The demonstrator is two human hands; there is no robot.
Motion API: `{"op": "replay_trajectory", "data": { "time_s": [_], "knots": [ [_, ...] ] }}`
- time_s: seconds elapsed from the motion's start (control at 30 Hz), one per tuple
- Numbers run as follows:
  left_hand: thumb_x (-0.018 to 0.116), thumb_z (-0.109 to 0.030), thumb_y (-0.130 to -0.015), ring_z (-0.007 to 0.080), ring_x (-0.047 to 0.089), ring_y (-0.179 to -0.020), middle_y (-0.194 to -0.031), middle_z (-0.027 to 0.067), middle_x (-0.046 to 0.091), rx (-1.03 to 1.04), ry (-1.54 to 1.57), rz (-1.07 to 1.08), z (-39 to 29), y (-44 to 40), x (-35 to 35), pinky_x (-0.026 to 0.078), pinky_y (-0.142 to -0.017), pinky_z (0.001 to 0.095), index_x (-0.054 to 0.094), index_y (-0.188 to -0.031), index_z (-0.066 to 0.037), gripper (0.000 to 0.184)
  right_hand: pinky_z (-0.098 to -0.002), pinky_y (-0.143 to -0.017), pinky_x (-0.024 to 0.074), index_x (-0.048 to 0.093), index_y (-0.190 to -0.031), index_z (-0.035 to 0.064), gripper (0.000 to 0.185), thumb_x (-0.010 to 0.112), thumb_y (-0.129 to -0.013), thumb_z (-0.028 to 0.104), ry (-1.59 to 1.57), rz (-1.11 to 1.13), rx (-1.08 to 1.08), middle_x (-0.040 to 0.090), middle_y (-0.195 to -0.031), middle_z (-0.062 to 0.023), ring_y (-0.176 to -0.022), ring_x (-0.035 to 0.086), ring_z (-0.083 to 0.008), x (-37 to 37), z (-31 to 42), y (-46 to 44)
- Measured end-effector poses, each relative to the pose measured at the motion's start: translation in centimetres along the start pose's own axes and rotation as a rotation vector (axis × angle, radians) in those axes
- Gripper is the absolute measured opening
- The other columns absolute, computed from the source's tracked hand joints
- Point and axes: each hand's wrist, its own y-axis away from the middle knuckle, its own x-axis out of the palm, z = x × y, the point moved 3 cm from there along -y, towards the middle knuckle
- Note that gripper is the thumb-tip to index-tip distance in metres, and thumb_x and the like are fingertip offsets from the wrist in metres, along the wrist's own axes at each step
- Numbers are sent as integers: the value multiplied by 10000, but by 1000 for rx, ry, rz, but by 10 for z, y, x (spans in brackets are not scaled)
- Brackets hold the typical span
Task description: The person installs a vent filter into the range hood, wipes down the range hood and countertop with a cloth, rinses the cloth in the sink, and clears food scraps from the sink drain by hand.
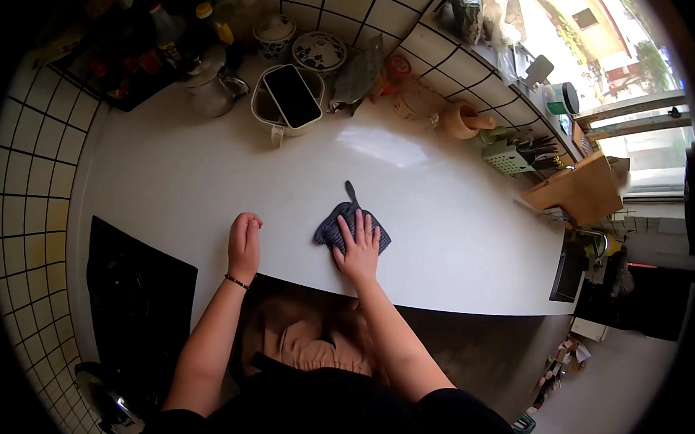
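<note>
My right hand (358, 251) lies flat with its fingers spread on a dark blue-grey cloth (334, 230). The cloth is bunched on the white countertop (440, 237), and a narrow strip of it (350, 191) sticks out beyond my fingertips. To the left, my left hand (244, 247) rests at the counter's front edge with its fingers curled in. Nothing shows in that hand, and a dark bracelet circles its wrist.
A phone (293, 96) lies across a pale container (264, 107) at the back, beside a metal pot (210, 92) and patterned lidded jars (319, 53). A black cooktop (139, 278) is at left. Toward the right stand a wooden mortar (459, 121), a green utensil holder (505, 158) and cutting boards (580, 187).
</note>
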Motion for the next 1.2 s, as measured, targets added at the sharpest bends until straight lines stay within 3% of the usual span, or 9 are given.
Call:
{"op": "replay_trajectory", "data": {
  "time_s": [0.2, 0.3, 0.5, 0.7, 0.73, 0.83, 0.9, 1.0, 1.2],
  "knots": [
    [502, -89, -885, 258, 544, -782, -859, 111, 584, 145, -162, 318, -29, 7, 23, 452, -719, 342, 544, -882, -6, 93, -575, -1082, 160, 263, -1460, 234, 616, 480, -913, 417, 161, -187, 901, 161, -1518, -205, -1383, 181, -403, -16, -177, 75],
    [507, -98, -886, 284, 550, -799, -865, 116, 591, 249, -250, 363, -35, 16, 29, 454, -731, 369, 553, -884, -11, 99, -620, -1066, 134, 229, -1470, 224, 613, 430, -935, 446, 122, -162, 1051, 124, -1518, -229, -1386, 130, -440, -11, -186, 79],
    [565, -141, -851, 319, 553, -867, -913, 124, 593, 315, -401, 523, -35, 31, 49, 449, -789, 402, 570, -918, -23, 136, -638, -1052, 145, 259, -1465, 193, 674, 522, -885, 416, 134, -168, 696, 125, -1516, -238, -1381, 142, -448, 11, -70, 36],
    [604, -128, -803, 332, 548, -911, -935, 146, 577, 401, -420, 664, -41, 35, 84, 451, -821, 404, 556, -940, -1, 193, -654, -1029, 180, 212, -1482, 174, 710, 475, -886, 457, 24, -93, 291, 125, -1514, -253, -1370, 175, -466, 27, 35, 26],
    [634, -144, -779, 348, 528, -1015, -1048, 172, 565, 342, -503, 711, -38, 32, 90, 437, -895, 406, 549, -1015, 0, 289, -645, -1033, 190, 198, -1485, 167, 714, 464, -889, 455, 24, -51, 277, 133, -1510, -259, -1368, 199, -456, 26, 39, 27],
    [662, -166, -755, 377, 448, -1176, -1243, 213, 483, 624, -635, 584, -52, 34, 101, 385, -1001, 418, 511, -1141, -7, 444, -577, -1050, 242, 258, -1468, 168, 735, 566, -835, 379, -101, -67, 246, 197, -1499, -242, -1369, 234, -414, 14, 35, 44],
    [714, -259, -731, 404, 288, -1329, -1444, 270, 264, 522, -751, 842, -28, 35, 116, 301, -1085, 429, 375, -1326, 45, 749, -504, -1078, 250, 285, -1453, 133, 805, 624, -753, 339, -20, 9, 232, 213, -1501, -227, -1381, 245, -358, 10, 28, 60],
    [746, -414, -694, 419, 239, -1358, -1466, 292, 212, 642, -958, 837, -2, 43, 148, 286, -1083, 455, 300, -1373, 77, 949, -424, -1099, 247, 295, -1425, 28, 797, 593, -761, 350, -37, -52, 241, 252, -1484, -223, -1378, 255, -343, 7, 8, 78],
    [721, -482, -704, 388, 199, -1386, -1494, 267, 173, 844, -1117, 1040, -30, 66, 249, 312, -1055, 503, 273, -1427, -9, 973, -417, -1116, 215, 253, -1440, 20, 827, 587, -778, 386, -44, -93, 512, 210, -1502, -216, -1391, 222, -342, -16, -57, 124]
  ]
}}
